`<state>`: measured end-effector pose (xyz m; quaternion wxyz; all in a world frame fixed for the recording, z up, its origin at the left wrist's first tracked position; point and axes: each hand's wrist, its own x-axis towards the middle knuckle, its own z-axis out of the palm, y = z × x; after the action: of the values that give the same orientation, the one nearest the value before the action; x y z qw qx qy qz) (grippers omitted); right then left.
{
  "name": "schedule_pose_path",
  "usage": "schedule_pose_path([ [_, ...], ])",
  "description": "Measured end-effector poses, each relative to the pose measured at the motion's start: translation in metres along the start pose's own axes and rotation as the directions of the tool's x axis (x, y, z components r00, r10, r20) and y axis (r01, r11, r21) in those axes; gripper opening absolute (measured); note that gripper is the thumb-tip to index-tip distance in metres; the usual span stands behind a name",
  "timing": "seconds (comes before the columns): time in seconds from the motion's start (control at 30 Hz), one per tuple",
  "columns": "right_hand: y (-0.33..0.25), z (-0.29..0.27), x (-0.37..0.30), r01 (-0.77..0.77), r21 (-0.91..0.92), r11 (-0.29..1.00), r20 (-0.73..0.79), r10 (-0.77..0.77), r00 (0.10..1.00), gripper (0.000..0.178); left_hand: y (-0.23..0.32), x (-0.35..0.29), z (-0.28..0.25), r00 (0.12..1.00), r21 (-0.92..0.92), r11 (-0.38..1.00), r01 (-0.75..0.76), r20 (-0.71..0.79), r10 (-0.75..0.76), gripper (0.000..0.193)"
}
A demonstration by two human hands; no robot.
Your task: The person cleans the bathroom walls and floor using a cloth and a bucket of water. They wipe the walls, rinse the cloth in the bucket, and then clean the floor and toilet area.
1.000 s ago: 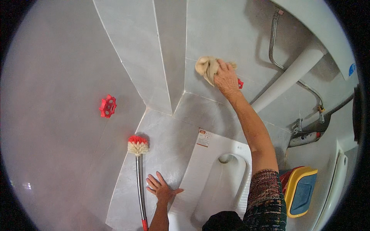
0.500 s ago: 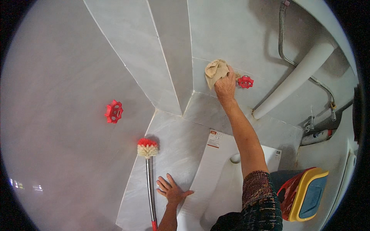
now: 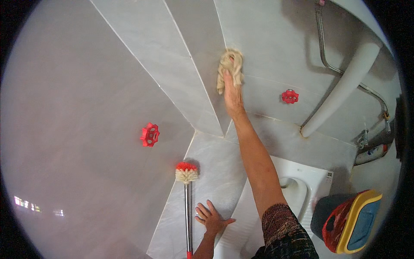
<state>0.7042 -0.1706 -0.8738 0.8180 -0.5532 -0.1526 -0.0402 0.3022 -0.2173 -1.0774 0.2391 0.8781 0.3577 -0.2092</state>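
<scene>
My right hand (image 3: 233,98) reaches far forward, its fingers mostly covered by a beige cloth (image 3: 230,71). It presses the cloth to the grey tiled wall, at the corner where the boxed-out column (image 3: 202,47) meets it. To the right of that hand, a red valve handwheel (image 3: 290,96) sticks out of the wall. My left hand (image 3: 213,221) is spread out on the floor tiles, fingers apart and holding nothing. It lies between a toilet brush (image 3: 186,175) with a metal handle and the white squat toilet (image 3: 302,166).
Another red handwheel (image 3: 150,134) is on the left wall. A white pipe (image 3: 343,88) and a braided hose (image 3: 322,47) run along the right side. Beside the toilet stands a dark bin with a yellow-rimmed lid (image 3: 345,220). A small tap (image 3: 364,138) shows at far right.
My right hand has moved the cloth left, away from the right handwheel, to the column's corner. The view has shifted, so most things appear farther right. My left hand stays on the floor.
</scene>
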Motion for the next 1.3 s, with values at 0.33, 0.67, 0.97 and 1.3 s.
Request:
schedule_pose_path([
  [0.33,0.15,-0.081,-0.085,-0.428,-0.277,0.86,-0.076,0.425,0.902,0.043,0.005,0.002,0.0,1.0,0.045,0.999,0.022,-0.007,-0.021,0.151],
  [0.67,-0.091,0.021,-0.035,0.228,0.182,0.957,0.208,-0.264,0.942,0.033,0.01,-0.003,-0.014,0.994,0.059,0.996,0.072,0.074,-0.076,0.145],
  [0.97,0.026,-0.001,-0.064,0.164,-0.175,0.971,0.107,-0.147,0.983,0.049,0.011,-0.002,-0.012,0.997,0.023,0.999,0.04,0.06,-0.041,0.148],
  [1.3,0.137,-0.074,-0.092,-0.459,-0.291,0.839,-0.043,0.468,0.883,0.052,0.015,-0.003,-0.012,0.999,0.048,0.998,0.035,0.037,-0.037,0.143],
])
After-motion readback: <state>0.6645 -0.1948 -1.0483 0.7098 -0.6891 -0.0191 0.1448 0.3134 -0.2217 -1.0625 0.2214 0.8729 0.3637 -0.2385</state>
